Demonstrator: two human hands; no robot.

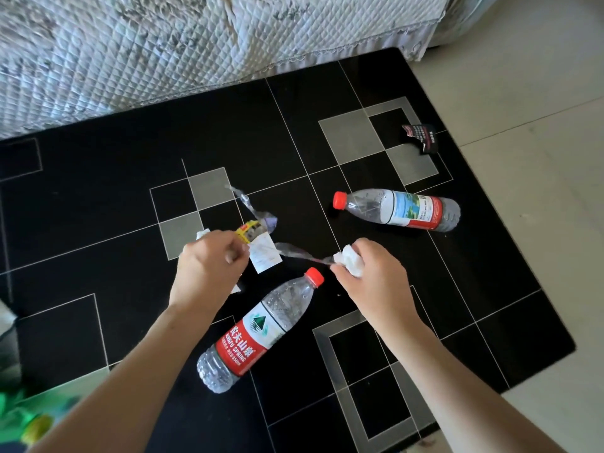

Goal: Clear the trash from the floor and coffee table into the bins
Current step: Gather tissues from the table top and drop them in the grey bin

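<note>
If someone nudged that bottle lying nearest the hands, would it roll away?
Probably: the nearer bottle lies on its round side on the flat rug. It looks nearly empty, so likely light, and its thin clear plastic may crumple when squeezed.

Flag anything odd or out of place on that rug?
Litter lies on the black rug: two capped water bottles on their sides, one near the hands and one to the right, and a torn dark wrapper at the rug's right edge. The left hand holds wrappers; the right hand grips a white tissue.
</note>
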